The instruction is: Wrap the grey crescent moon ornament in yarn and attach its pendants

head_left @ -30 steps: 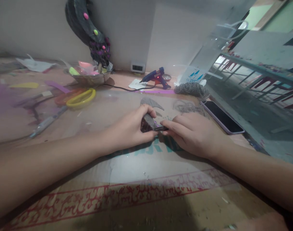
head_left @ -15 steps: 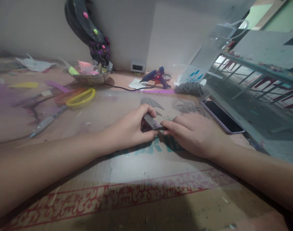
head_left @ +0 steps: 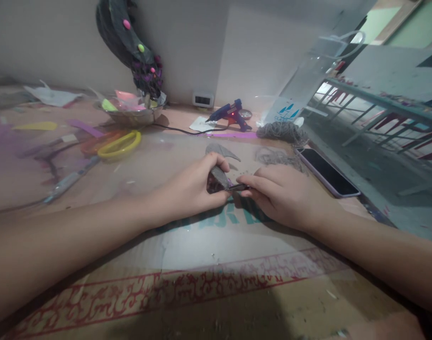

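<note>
Between thumb and fingers, my left hand (head_left: 198,184) grips a small dark grey piece (head_left: 220,178) with bits of purple on it; its kind is hard to make out. From the right, my right hand (head_left: 287,196) pinches the thin dark end of that piece, its fingers pressed together. Both hands meet low over the board in the middle of the table. Just beyond them lies a flat, pointed grey scrap (head_left: 225,151). Loose grey yarn (head_left: 278,157) trails behind my right hand from a grey yarn bundle (head_left: 283,132).
A glue gun (head_left: 232,114) with a lit red light stands at the back, its cord running left. Nearby are a phone (head_left: 327,172), a clear water bottle (head_left: 297,89), yellow-handled scissors (head_left: 120,144), a bowl (head_left: 133,115) of scraps and a dark curved sculpture (head_left: 125,42).
Almost nothing differs. The held piece and the fingertips of both hands have shifted very slightly; the grip of each hand stays the same.
</note>
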Tool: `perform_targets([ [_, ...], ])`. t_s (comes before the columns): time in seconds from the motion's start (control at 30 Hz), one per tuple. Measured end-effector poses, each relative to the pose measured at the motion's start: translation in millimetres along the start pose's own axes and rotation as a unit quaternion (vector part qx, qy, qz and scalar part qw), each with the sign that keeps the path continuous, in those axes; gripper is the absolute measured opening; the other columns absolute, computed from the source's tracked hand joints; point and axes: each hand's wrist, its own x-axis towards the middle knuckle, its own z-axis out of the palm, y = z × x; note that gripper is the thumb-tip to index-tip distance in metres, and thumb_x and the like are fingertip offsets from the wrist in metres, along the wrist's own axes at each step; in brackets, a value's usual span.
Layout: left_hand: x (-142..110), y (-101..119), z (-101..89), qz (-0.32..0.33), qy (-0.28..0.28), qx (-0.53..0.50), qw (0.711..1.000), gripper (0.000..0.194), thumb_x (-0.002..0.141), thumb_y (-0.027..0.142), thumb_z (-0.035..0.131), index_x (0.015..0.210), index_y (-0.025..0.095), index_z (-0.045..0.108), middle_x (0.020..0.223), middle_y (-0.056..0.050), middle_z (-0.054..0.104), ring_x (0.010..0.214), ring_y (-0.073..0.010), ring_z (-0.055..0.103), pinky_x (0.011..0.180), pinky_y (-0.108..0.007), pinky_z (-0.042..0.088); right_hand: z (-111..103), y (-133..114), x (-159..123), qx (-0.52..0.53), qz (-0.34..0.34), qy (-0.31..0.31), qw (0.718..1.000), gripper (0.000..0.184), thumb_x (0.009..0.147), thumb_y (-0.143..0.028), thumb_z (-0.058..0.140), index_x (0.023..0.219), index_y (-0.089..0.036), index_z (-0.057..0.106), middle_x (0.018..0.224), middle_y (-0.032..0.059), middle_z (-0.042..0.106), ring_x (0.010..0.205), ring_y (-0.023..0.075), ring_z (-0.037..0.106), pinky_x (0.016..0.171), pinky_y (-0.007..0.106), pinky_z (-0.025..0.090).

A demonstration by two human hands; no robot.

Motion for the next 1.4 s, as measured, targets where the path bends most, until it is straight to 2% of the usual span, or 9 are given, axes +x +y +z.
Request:
perform_targets([
  [0.47, 0, 1, -0.5, -0.014, -0.008, -0.005, 1.000, 0.034, 0.079, 0.030, 0.065, 0.105, 0.023, 0.045, 0.070, 0.006, 0.055, 0.060, -0.0132, 0.054, 0.054, -0.025, 0.038, -1, -2, 0, -0.042, -0.021, 0.009, 0.999, 0.030, 0.100, -0.029, 0.046, 0.101, -0.014, 0.071, 0.066, 0.0033, 0.061, 0.060, 0.0156, 0.046, 0.058, 0.030, 0.031],
  [0.83, 0, 1, 0.3, -0.013, -0.014, -0.007, 1.000, 0.031, 0.080, 0.026, 0.064, 0.104, 0.022, 0.045, 0.070, 0.006, 0.054, 0.061, -0.0127, 0.054, 0.054, -0.024, 0.039, -10, -3, -2, -0.157, -0.091, -0.010, 0.983, 0.028, 0.100, -0.021, 0.042, 0.105, -0.013, 0.068, 0.065, 0.0022, 0.059, 0.062, 0.0159, 0.043, 0.059, 0.033, 0.027],
  [1.07, 0, 1, -0.2, -0.009, -0.019, -0.006, 1.000, 0.031, 0.080, 0.027, 0.064, 0.104, 0.022, 0.045, 0.069, 0.006, 0.054, 0.060, -0.0130, 0.053, 0.054, -0.025, 0.038, -11, -4, -2, -0.141, -0.091, -0.011, 0.986, 0.026, 0.100, -0.021, 0.043, 0.105, -0.013, 0.068, 0.066, 0.0023, 0.060, 0.063, 0.0154, 0.045, 0.059, 0.032, 0.028],
  [1.2, 1, 1, -0.4, -0.017, -0.012, -0.002, 1.000, 0.033, 0.078, 0.025, 0.065, 0.104, 0.022, 0.046, 0.071, 0.006, 0.054, 0.060, -0.0127, 0.053, 0.055, -0.024, 0.039, -6, -2, -2, -0.094, -0.051, 0.001, 0.994, 0.029, 0.101, -0.028, 0.043, 0.104, -0.014, 0.068, 0.066, 0.0025, 0.059, 0.060, 0.0145, 0.045, 0.057, 0.031, 0.027],
  [1.4, 0, -1, -0.6, -0.036, 0.001, -0.006, 0.999, 0.036, 0.079, 0.040, 0.068, 0.104, 0.023, 0.048, 0.067, 0.006, 0.054, 0.059, -0.0139, 0.053, 0.053, -0.025, 0.038, -2, 1, -3, -0.057, -0.030, 0.012, 0.998, 0.026, 0.099, -0.027, 0.046, 0.105, -0.014, 0.069, 0.068, 0.0031, 0.061, 0.059, 0.0145, 0.046, 0.058, 0.031, 0.030],
])
